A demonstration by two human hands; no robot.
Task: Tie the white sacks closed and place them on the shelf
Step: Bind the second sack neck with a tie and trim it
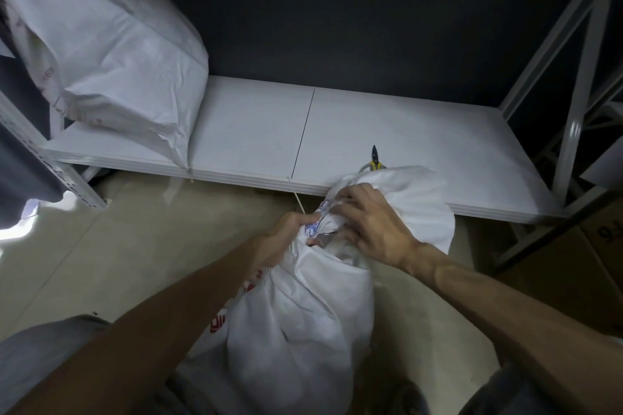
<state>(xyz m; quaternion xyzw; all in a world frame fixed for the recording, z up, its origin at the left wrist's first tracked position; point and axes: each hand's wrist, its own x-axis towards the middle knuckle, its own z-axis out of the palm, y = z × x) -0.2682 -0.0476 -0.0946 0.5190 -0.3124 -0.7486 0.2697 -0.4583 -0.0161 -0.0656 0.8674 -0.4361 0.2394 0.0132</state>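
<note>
Shelf (404, 131) white, dark wall (337, 10) behind — beige floor (135, 229), perhaps tiled

You have two white sacks: the first sack (111, 54) lies on the shelf (404, 131), and the second sack (296, 330) is on the floor. The shelf is one, with two panels. There is one pair of cutters (375, 160) and one thin white strip (298, 204). Your grips are two: left grip (286, 236) and right grip (374, 229).
</note>
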